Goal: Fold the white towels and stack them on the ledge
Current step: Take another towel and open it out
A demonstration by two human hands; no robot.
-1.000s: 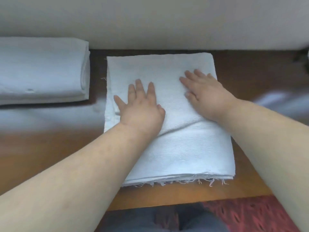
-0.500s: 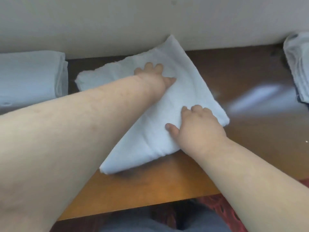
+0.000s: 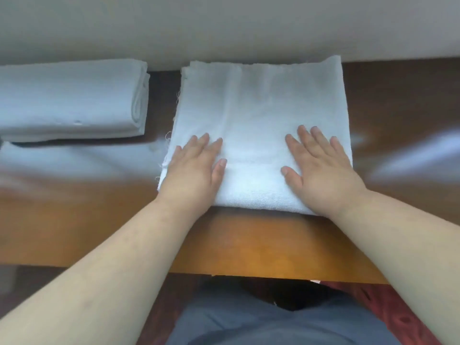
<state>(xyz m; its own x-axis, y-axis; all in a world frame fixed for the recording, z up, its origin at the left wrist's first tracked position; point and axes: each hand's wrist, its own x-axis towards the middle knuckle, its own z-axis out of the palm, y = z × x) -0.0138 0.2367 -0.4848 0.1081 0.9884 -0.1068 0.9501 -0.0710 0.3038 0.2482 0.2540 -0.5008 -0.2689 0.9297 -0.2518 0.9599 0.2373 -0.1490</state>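
On a glossy brown wooden ledge (image 3: 249, 247), close under a plain pale wall (image 3: 224, 26), lies a folded white towel (image 3: 261, 108), its far edge touching or nearly touching the foot of the wall and its folded near edge set back from the ledge's front lip. Frayed threads hang along the towel's left side. Both hands lie flat on the near half of it with fingers straight and spread: the left hand (image 3: 196, 170) sits at the near left corner, the right hand (image 3: 321, 170) at the near right, thumbs turned toward each other with bare cloth between them. Neither hand curls round or pinches the fabric. To the left, apart from this towel across a dark strip of wood, rests a stack of folded towels (image 3: 72, 98), running out of view at the left border. Right of the towel the wood lies bare and shiny with pale reflections. Below the front edge show grey trousers (image 3: 273, 324) and a red patterned floor covering (image 3: 408, 317)
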